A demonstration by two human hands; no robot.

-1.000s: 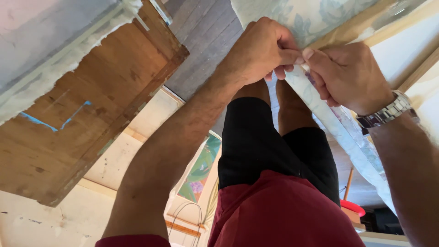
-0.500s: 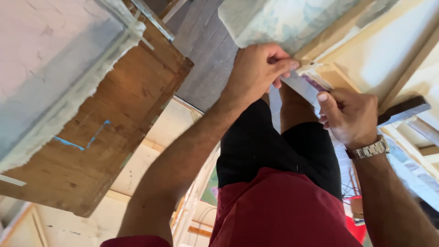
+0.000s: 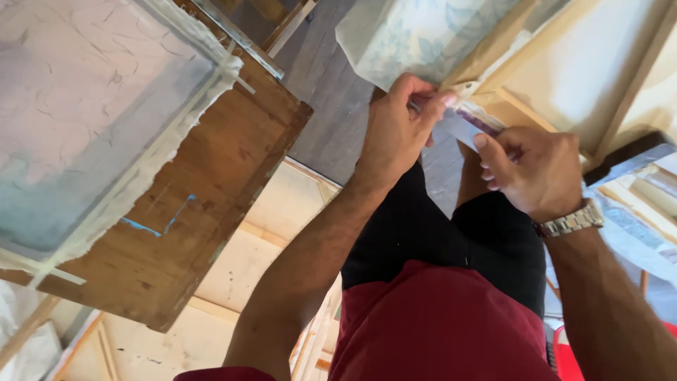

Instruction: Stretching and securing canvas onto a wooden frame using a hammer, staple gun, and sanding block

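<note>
My left hand point(image 3: 402, 127) pinches the corner of a pale sheet with a faint blue leaf pattern point(image 3: 416, 39) where it lies over a wooden stretcher frame point(image 3: 536, 85). My right hand point(image 3: 529, 169), with a metal watch on the wrist, grips a pale strip of paper or tape point(image 3: 469, 127) that runs from that corner toward it. The two hands are close together, thumbs nearly touching. Below them are my black shorts and red shirt.
A brown wooden board point(image 3: 204, 204) at left carries a torn-edged whitish sheet point(image 3: 84, 120) taped to it. Pale wooden panels point(image 3: 240, 275) lie on the floor beneath. More stretcher bars point(image 3: 649, 190) stand at right, a red object point(image 3: 564, 353) at lower right.
The view has swung down and left. My hands stayed at the sheet's corner; the right hand drew back from the left, pulling the strip out between them.
</note>
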